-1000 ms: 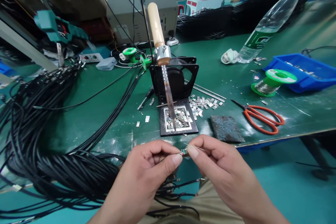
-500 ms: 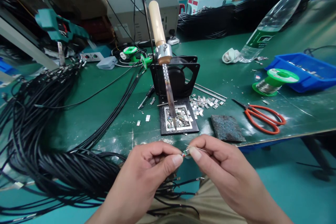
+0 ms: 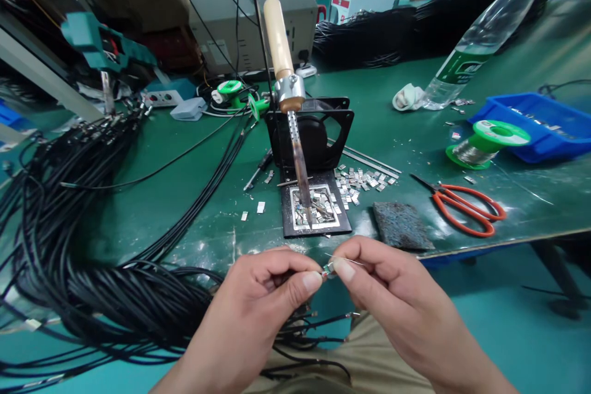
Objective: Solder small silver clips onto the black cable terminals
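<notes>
Thumb and forefinger of my left hand (image 3: 272,301) pinch a cable end with small coloured wires (image 3: 325,271). Close against it, my right hand (image 3: 383,295) is closed in a pinch at a small metallic piece, partly hidden by the fingertips. A thin silvery wire (image 3: 349,260) sticks out on both sides of the right thumb; whether it is solder I cannot tell. Just beyond the hands a soldering iron (image 3: 281,43) with a wooden handle hangs tip down in its stand, over a tray (image 3: 339,229) of small metal connectors.
A bundle of black cables (image 3: 115,301) lies at left. Loose connectors (image 3: 362,180) lie beside a black fan (image 3: 341,135). To the right are a dark scouring pad (image 3: 401,226), red-handled scissors (image 3: 466,206), a solder spool (image 3: 484,144), a blue bin (image 3: 554,135) and a water bottle (image 3: 480,43).
The view has shifted very slightly. Both hands keep the same pinch, with a little more of the coloured wires showing between the fingertips.
</notes>
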Action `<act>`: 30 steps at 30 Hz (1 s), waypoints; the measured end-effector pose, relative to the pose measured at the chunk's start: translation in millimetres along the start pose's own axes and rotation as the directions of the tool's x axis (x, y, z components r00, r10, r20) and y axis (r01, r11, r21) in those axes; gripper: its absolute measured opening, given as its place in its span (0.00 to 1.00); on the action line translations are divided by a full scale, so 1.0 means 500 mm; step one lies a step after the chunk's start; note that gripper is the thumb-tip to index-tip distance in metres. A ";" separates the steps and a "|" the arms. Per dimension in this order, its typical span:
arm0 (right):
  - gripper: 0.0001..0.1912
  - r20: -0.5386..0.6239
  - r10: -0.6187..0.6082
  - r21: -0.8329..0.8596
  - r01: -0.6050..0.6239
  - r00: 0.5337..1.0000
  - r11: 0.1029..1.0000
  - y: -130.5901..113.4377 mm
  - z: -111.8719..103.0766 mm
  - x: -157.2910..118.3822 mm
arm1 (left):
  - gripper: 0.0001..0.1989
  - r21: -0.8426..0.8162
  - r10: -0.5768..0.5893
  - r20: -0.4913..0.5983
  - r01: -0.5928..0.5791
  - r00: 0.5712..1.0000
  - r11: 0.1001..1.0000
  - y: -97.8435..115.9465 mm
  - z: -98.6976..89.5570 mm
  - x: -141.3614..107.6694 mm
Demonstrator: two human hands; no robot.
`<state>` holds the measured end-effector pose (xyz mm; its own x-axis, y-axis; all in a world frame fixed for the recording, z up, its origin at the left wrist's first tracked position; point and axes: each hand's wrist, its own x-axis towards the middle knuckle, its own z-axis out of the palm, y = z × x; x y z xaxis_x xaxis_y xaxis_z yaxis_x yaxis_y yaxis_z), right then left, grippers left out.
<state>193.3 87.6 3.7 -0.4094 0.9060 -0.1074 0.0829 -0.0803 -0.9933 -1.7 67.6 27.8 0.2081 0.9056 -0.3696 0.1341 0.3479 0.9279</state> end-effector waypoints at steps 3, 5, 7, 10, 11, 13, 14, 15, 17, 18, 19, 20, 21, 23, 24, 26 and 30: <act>0.17 0.000 0.003 0.014 -0.003 1.000 1.000 0.003 0.001 0.000 | 0.13 0.011 -0.007 0.002 0.007 1.000 1.000 0.001 -0.001 0.001; 0.17 0.000 0.001 0.022 -0.001 1.000 1.000 0.005 0.000 -0.001 | 0.12 0.016 -0.009 0.002 0.009 1.000 1.000 0.001 -0.001 0.001; 0.17 -0.006 -0.005 0.023 0.006 1.000 1.000 0.005 0.000 0.000 | 0.13 0.018 -0.011 -0.002 0.011 1.000 1.000 0.002 -0.001 0.001; 0.18 -0.005 0.011 0.011 -0.011 1.000 1.000 0.001 0.000 0.003 | 0.15 0.022 -0.007 -0.006 0.007 1.000 1.000 0.002 -0.002 0.002; 0.18 -0.006 0.022 0.014 -0.021 1.000 1.000 0.000 0.001 0.005 | 0.16 0.021 -0.008 -0.005 0.008 1.000 1.000 0.002 -0.003 0.003; 0.18 -0.013 0.042 0.034 -0.042 0.999 0.999 -0.002 0.004 0.007 | 0.17 0.011 -0.009 -0.003 0.009 1.000 1.000 0.001 -0.004 0.006; 0.18 -0.018 0.051 0.047 -0.050 0.999 0.998 -0.003 0.005 0.007 | 0.17 0.004 -0.013 -0.002 0.013 1.000 1.000 0.001 -0.005 0.008; 0.19 -0.020 0.061 0.055 -0.060 0.998 0.997 -0.003 0.007 0.008 | 0.16 -0.006 -0.016 -0.002 0.016 1.000 1.000 0.001 -0.006 0.010; 0.19 -0.031 0.079 0.063 -0.077 0.996 0.995 -0.003 0.010 0.010 | 0.16 -0.015 -0.018 0.004 0.018 1.000 1.000 0.003 -0.009 0.015; 0.20 -0.035 0.089 0.062 -0.086 0.995 0.994 -0.003 0.011 0.011 | 0.16 -0.017 -0.019 0.008 0.019 1.000 1.000 0.004 -0.010 0.018; 0.20 -0.041 0.098 0.062 -0.096 0.994 0.993 -0.003 0.012 0.013 | 0.15 -0.017 -0.020 0.012 0.020 1.000 1.000 0.006 -0.011 0.020; 0.20 -0.046 0.107 0.061 -0.104 0.993 0.993 -0.003 0.013 0.015 | 0.15 -0.017 -0.020 0.018 0.020 1.000 1.000 0.008 -0.012 0.023; 0.20 -0.045 0.117 0.058 -0.114 0.992 0.992 -0.003 0.013 0.017 | 0.15 -0.020 -0.021 0.024 0.021 0.999 1.000 0.009 -0.013 0.024; 0.20 -0.037 0.129 0.047 -0.128 0.991 0.991 -0.004 0.013 0.021 | 0.15 -0.038 -0.022 0.034 0.024 0.999 0.999 0.012 -0.016 0.027; 0.20 -0.031 0.134 0.044 -0.133 0.990 0.990 -0.004 0.012 0.022 | 0.15 -0.047 -0.021 0.037 0.023 0.999 0.999 0.012 -0.017 0.027; 0.21 -0.029 0.142 0.042 -0.141 0.989 0.989 -0.005 0.012 0.022 | 0.14 -0.062 -0.019 0.035 0.021 0.999 0.998 0.014 -0.018 0.028; 0.21 -0.027 0.130 0.031 -0.129 0.991 0.991 -0.009 0.010 0.022 | 0.13 -0.074 -0.010 0.045 0.014 0.999 0.997 0.016 -0.021 0.031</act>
<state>183.8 95.8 6.7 -0.3706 0.8988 -0.2340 0.1071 -0.2089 -0.9721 -7.3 86.9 29.9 0.2498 0.8902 -0.3810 0.0652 0.3771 0.9239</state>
